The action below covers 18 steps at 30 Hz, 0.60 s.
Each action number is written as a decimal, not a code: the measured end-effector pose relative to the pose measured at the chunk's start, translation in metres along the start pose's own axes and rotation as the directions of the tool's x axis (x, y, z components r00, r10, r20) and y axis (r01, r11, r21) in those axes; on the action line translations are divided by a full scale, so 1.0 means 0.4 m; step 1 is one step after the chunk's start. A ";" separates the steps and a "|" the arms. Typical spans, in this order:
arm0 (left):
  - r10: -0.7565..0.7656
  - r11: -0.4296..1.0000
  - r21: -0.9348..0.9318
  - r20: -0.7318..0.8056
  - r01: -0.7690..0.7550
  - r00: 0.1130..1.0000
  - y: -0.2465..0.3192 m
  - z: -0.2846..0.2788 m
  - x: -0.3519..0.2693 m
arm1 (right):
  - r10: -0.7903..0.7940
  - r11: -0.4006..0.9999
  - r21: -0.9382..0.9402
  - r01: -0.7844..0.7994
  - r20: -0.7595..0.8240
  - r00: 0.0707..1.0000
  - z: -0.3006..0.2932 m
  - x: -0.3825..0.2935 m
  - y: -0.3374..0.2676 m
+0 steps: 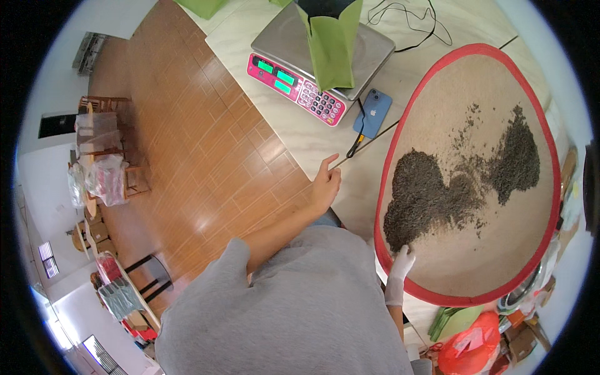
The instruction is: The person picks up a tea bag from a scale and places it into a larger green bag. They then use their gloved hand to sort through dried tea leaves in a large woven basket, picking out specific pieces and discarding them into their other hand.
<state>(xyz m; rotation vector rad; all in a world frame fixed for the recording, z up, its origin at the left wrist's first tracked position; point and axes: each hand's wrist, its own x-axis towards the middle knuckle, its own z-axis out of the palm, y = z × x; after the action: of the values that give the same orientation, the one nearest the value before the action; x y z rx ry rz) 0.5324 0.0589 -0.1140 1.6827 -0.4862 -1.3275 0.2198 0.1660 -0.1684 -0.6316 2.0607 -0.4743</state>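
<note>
My left hand (326, 185), bare, hovers by the table edge with the index finger stretched out and nothing in it. My right hand (402, 267) wears a white glove and rests at the near rim of a large round tray (473, 281) edged in red. Its fingertips are close together beside a heap of dark, dry tea-like leaves (417, 192); whether they pinch any is hidden. A second heap of leaves (515, 159) lies across the tray. An open green pouch (333, 51) with a dark inside stands on a pink digital scale (295, 89).
A blue smartphone (373, 112) lies beside the scale, with a black cable loop (352, 149) next to it. Thin black wires (422, 23) run behind. Flat green pouches (454, 318) and a red plastic bag (471, 344) sit right of me. Tiled floor (206, 140) extends left.
</note>
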 end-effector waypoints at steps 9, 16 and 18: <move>0.030 0.992 -0.124 0.012 -0.028 0.999 0.027 0.062 0.090 | 0.023 0.787 0.581 -0.207 0.308 0.951 0.079 -0.093 -0.284; 0.163 0.987 -0.031 0.115 -0.160 0.980 -0.070 0.137 0.171 | -0.281 0.941 0.180 0.288 -0.065 0.958 -0.053 0.004 -0.240; 0.170 0.977 0.121 0.070 -0.178 0.983 -0.050 0.151 0.150 | -0.282 0.954 0.060 0.295 -0.163 0.945 -0.109 0.000 -0.236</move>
<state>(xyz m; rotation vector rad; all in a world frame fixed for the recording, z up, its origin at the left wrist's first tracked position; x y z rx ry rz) 0.4935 -0.0010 -0.1642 1.6648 -0.7499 -1.2428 0.2067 0.0946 -0.0939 -0.8764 2.0862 -0.7965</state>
